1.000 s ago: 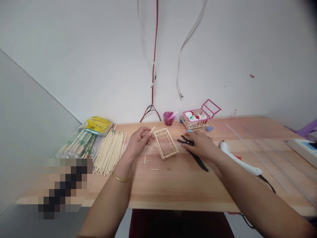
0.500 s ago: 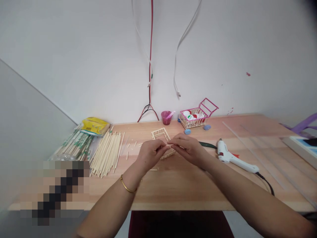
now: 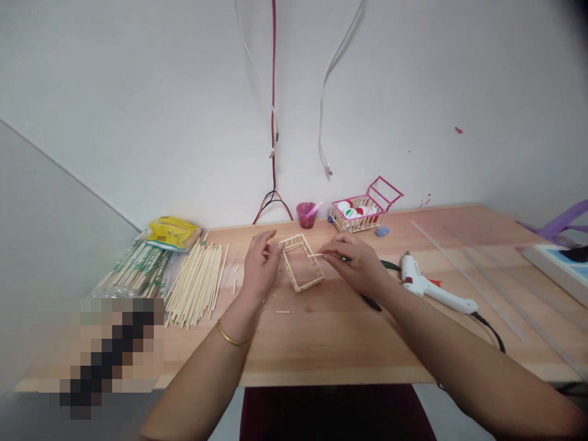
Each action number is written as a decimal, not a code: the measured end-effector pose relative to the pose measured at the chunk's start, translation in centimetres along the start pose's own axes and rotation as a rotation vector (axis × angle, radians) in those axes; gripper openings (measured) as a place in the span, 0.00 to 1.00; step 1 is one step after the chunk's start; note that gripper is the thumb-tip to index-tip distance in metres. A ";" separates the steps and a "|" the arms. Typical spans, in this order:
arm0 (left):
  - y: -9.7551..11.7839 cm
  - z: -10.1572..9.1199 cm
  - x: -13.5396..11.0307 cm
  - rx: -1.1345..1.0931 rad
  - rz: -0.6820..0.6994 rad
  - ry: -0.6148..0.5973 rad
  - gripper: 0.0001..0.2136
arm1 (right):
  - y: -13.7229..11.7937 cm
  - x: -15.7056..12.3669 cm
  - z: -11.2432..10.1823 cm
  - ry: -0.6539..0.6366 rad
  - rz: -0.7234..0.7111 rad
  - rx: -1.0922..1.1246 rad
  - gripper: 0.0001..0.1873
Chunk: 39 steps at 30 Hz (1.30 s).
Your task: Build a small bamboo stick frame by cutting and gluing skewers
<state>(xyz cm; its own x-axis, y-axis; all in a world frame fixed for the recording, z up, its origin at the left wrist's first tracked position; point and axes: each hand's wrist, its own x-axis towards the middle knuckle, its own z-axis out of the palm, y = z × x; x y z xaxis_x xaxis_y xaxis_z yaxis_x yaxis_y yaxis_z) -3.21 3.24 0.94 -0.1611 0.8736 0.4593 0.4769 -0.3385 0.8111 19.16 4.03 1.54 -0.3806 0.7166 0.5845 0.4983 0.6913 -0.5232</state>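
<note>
A small rectangular frame of pale wooden sticks (image 3: 296, 288) lies on the table between my hands, with short upright pieces along its sides. My left hand (image 3: 261, 266) is beside the frame's far left corner, thumb and fingers apart; whether a fingertip touches the frame I cannot tell. Pinched in the fingers of my right hand (image 3: 353, 260) is a short wooden stick (image 3: 316, 255), which points left over the frame's right side. Beneath that hand lies a tool with dark handles (image 3: 371, 303), mostly hidden.
Long wooden sticks (image 3: 195, 285) lie at left near a yellow packet (image 3: 173, 233). At the back stand a pink cup (image 3: 305, 215) and a stick basket (image 3: 358, 215) of round lids. A white glue gun (image 3: 432, 291) lies at right. Stick scraps (image 3: 283, 312) dot the table.
My hands, together over the frame before, have moved apart. The left went left; the right keeps the short stick. More of the frame now shows.
</note>
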 end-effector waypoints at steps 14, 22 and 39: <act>0.1 1.9 0.3 -0.504 -0.448 -0.190 0.15 | 0.4 -0.1 0.9 -0.013 -0.032 0.074 0.11; 1.4 2.0 -0.8 -0.489 -0.368 -0.343 0.11 | 0.0 -0.1 0.4 -0.004 -0.038 0.002 0.11; 0.9 2.0 -1.1 -0.331 -0.229 -0.357 0.09 | 0.1 0.0 1.3 0.004 -0.034 -0.059 0.09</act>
<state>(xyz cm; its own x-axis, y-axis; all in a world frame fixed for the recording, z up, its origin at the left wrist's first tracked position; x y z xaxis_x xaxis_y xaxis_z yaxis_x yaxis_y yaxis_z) -0.82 2.67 0.46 0.1017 0.9831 0.1521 0.1573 -0.1668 0.9734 18.23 4.16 0.72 -0.3951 0.6923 0.6038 0.5300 0.7087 -0.4658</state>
